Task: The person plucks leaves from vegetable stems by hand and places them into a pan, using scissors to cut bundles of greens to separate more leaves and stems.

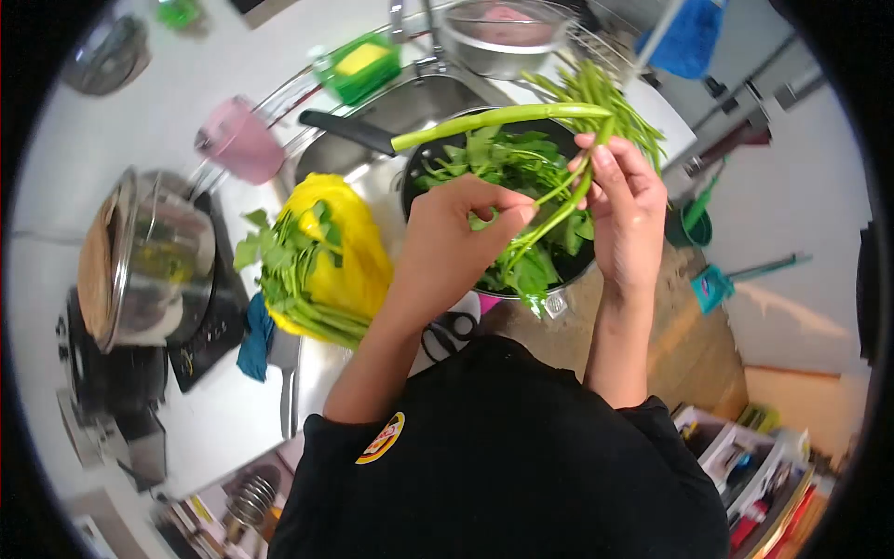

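Observation:
My right hand (629, 210) is closed around a long, thick green vegetable stalk (494, 118), which looks like water spinach and is bent at the top so its upper part points left. With thumb and forefinger, my left hand (466, 228) pinches a thin side stem of the same stalk. Both hands are above a black pan (406, 186) that holds leafy greens (507, 154); its black handle (346, 129) points to the upper left. Left of my left forearm, a leafy bunch (293, 270) lies on a yellow plastic bag (358, 252).
The pan overlaps the sink (372, 121). Bare stalks (605, 102) lie on the right counter. A strainer bowl (507, 42), green sponge holder (358, 70) and pink pitcher (240, 140) stand behind. A knife (287, 373) and lidded pot (168, 261) are left. Black-handled scissors (452, 333) lie near my body.

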A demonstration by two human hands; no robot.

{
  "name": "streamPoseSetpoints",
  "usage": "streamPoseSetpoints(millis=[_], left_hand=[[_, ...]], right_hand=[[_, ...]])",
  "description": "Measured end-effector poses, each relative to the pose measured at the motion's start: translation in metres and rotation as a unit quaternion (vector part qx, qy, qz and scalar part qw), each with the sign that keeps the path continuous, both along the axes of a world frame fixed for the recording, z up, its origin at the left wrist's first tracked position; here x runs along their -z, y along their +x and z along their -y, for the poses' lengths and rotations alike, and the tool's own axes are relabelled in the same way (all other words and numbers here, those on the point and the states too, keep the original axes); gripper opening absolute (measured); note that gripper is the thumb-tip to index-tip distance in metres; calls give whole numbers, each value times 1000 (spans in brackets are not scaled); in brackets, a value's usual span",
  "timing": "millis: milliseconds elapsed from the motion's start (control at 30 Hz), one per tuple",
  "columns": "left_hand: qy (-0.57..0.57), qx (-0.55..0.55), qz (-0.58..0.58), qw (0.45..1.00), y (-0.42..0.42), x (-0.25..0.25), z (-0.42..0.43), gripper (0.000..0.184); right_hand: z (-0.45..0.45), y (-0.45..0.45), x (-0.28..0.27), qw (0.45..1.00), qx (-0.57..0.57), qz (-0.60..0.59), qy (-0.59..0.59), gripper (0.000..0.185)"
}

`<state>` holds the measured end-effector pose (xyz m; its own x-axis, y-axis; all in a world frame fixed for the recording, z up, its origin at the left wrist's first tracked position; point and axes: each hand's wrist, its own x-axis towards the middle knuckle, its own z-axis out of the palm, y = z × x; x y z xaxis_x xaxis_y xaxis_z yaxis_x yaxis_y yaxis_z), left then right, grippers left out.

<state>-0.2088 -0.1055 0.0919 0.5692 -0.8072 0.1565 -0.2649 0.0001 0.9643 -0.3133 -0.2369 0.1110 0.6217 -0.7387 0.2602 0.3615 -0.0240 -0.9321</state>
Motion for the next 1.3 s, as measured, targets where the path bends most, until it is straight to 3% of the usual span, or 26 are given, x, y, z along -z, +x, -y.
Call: streamPoseSetpoints(millis=[67,167,333,467,600,733,767,867,1133,1300], left_hand=[[11,-1,-17,1000,-4,1,14,17],[-75,7,-159,984,-5,9,36,17],[-203,-59,-429,879,-4,17,59,15],[-257,-66,-485,833,-3,13,55,17],[-213,-40,-419,882,5,11,57,19],[-61,88,-151,983,9,7,48,15],[0,88,-51,995,4,6,47,14],[63,174,82,979,-6,3,46,17],[-61,153,103,981,-6,23,62,11],[-43,139,89,985,-7,21,60,14]], right_hand=[[7,-9,1,999,44,-7,-7,21],[11,-16,7,996,88,-6,-28,19],[-6,-12,23,995,91,-10,-42,14],[-15,-5,25,997,76,0,-9,14],[-13,-4,25,997,79,9,4,13],[12,-14,20,995,97,19,-6,15],[14,-15,17,995,100,27,7,15],[20,-19,16,996,75,25,38,14],[17,-28,25,990,-43,49,124,19],[11,-29,28,983,-58,75,158,19]])
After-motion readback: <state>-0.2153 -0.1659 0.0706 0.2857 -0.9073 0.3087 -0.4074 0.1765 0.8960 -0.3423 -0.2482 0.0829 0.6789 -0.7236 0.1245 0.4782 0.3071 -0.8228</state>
